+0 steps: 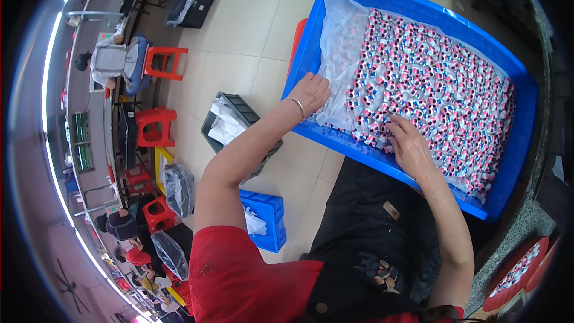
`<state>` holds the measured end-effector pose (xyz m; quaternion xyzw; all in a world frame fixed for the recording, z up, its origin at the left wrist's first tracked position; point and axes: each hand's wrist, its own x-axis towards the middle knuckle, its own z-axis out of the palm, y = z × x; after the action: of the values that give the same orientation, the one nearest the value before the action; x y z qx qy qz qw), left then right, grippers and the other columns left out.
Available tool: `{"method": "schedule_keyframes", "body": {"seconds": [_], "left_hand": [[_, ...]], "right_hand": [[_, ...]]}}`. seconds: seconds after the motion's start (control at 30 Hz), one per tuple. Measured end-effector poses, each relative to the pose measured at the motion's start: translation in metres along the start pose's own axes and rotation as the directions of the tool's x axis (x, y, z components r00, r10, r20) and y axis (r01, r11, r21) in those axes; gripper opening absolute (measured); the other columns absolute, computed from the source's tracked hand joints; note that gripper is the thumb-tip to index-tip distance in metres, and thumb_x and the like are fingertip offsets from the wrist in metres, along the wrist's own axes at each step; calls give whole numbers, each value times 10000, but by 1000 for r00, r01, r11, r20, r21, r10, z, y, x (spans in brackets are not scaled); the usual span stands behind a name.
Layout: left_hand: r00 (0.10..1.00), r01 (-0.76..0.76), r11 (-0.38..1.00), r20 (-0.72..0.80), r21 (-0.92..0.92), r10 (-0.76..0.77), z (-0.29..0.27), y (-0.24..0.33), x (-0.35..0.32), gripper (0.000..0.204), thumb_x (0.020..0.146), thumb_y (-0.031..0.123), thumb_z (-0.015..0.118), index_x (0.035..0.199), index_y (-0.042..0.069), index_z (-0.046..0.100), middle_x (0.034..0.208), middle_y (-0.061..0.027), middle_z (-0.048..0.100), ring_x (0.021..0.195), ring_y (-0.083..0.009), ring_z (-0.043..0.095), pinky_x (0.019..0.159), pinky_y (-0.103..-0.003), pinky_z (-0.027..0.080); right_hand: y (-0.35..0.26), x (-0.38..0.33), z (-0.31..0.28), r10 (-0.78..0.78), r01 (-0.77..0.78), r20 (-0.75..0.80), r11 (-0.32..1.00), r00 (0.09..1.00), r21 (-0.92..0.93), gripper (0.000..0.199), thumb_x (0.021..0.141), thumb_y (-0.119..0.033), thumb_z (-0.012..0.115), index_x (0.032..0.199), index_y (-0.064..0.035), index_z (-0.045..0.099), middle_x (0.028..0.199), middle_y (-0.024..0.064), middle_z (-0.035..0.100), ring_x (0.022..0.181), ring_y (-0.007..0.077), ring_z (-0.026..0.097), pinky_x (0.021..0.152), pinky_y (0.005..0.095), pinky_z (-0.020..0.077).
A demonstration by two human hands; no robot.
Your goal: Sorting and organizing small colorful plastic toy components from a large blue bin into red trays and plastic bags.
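Note:
A large blue plastic tray (529, 137) holds rows of small white painted pieces (430, 78) with pink and blue patches and dark eye-like spots. A thin whitish plastic sheet (342, 30) covers the tray's left part, bunched along that side. At the sheet's near left edge, my left hand (311, 91) has its fingers closed on the film; a bangle circles the wrist. My right hand (409, 146) rests over the pieces by the tray's near edge, its fingers apart and touching some of them. Whether a piece lies under those fingertips is hidden.
A dark crate (254, 113) with white sheeting and a smaller blue crate (278, 221) stand on the floor to the left. Red stools (156, 125) line a long bench where other people sit. At lower right, a red tray (508, 290) holds similar pieces.

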<state>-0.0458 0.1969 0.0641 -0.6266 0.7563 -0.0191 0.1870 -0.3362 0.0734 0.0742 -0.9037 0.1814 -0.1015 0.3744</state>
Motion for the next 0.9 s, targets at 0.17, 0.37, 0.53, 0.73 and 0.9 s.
{"method": "schedule_keyframes", "body": {"seconds": [0.17,0.37,0.53,0.73,0.9], "left_hand": [[967,233,830,31,-507,-253,-25,3,3,178,689,-15,609,832,73,550,882,-90,534,881,-250,552,746,-343,444],[957,266,231,285,-936,52,-38,24,8,303,754,-16,621,1044,61,578,986,-106,563,927,-263,584,718,-352,494],[983,185,450,173,-874,-67,-32,34,17,259,745,-4,586,1000,42,582,1030,-150,588,947,-330,587,823,-399,481],[995,48,584,89,-810,42,-22,40,20,202,728,-17,597,921,33,568,989,-154,563,933,-352,585,802,-424,478],[996,69,691,92,-720,-4,-15,45,21,199,729,4,611,921,44,580,956,-145,536,921,-348,587,789,-425,483]], "right_hand": [[-1,-7,-8,37,-38,11,999,999,37,310,801,18,602,1110,-2,588,1224,171,545,1096,354,565,914,402,485],[2,-13,-10,73,-73,-7,997,997,37,305,815,16,594,1119,-4,584,1237,169,541,1091,360,567,910,405,487],[4,-15,-10,110,-109,-8,991,994,73,299,825,5,594,1124,-8,585,1237,169,541,1094,357,566,912,402,486],[4,-13,-7,99,-99,1,991,995,86,301,827,5,594,1127,-9,585,1238,166,541,1073,362,578,898,402,494],[3,-15,-6,109,-110,20,992,994,65,291,835,-8,593,1126,-9,588,1231,167,543,1057,359,585,886,400,498]]}}
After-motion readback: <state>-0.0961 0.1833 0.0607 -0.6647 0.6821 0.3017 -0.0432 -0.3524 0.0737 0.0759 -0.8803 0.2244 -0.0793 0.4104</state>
